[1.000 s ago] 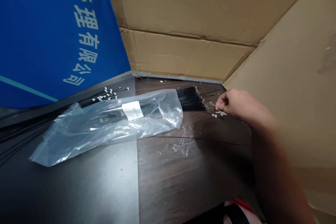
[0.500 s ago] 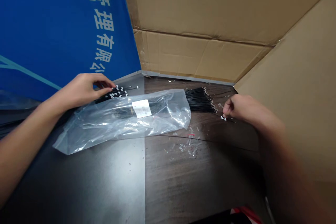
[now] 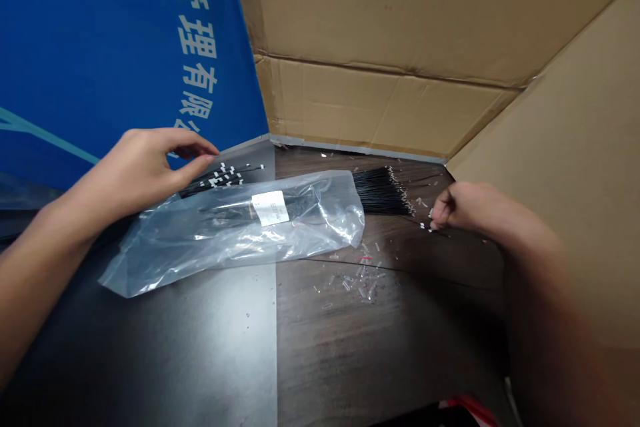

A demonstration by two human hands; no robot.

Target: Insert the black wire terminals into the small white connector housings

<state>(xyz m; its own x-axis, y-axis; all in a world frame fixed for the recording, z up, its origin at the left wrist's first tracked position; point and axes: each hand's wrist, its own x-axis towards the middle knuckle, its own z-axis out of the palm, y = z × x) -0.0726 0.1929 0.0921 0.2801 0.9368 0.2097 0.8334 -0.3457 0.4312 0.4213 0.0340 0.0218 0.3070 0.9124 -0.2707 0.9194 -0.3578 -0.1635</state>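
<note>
Signboard (image 3: 100,47), blue with white characters, stands at the far left behind a dark counter (image 3: 200,360). In front of it the left hand (image 3: 145,170) hovers just above loose black wires (image 3: 220,179) with white tips, thumb and fingers (image 3: 200,145) curved and a little apart, with nothing seen between them. Beside those wires a clear plastic bag (image 3: 235,227) lies flat and slanted, a white label (image 3: 271,207) on its middle. It holds a wire bundle (image 3: 380,191) whose bare tips fan out of the bag's open right end. Small clear scraps (image 3: 360,280) are scattered on the wood-grain part of the counter just below that end. Further right, the right hand (image 3: 470,207) rests at the bundle's tips, fingers curled together; whether they pinch a strand is too small to tell. Cardboard walls (image 3: 390,13) close in the back and the right side, so open room lies only toward the near edge. Compared with half a second ago, the left hand has lifted slightly off the loose wires, and the right hand has drawn a little away from the bundle.
</note>
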